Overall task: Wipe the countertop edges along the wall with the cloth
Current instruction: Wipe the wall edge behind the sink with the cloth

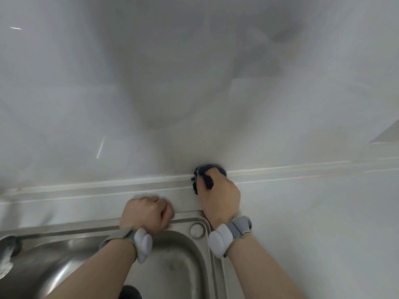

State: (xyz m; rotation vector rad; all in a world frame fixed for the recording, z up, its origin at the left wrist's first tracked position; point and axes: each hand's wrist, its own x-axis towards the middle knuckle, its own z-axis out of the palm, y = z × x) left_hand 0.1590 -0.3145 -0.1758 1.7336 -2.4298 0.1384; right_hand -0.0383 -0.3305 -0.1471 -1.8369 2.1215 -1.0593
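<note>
The right hand (pixel 218 196) has a dark cloth (pixel 203 174) bunched up in it, fingers curled round the wad and pushing it into the seam where the counter (pixel 302 212) meets the wall (pixel 194 83). From the sink (pixel 168 255) the cloth sits at about one o'clock, right on the pale strip of sealant (pixel 280 168) running along the back edge. The left hand (pixel 149 212) is a loose fist holding nothing, its curled fingers resting on the counter just behind the sink rim, at roughly eleven o'clock from the drain area; it looks to be bracing the body.

To do this stroke well, I'd say keep the cloth pressed both down and back so it rides in the corner instead of skating over the flat. Long strokes towards three o'clock should cover the unwiped run along the wall. The wad is small, so refolding it to a fresh face now and then would likely help. The shot is blurred, so I cannot judge any dirt.
</note>
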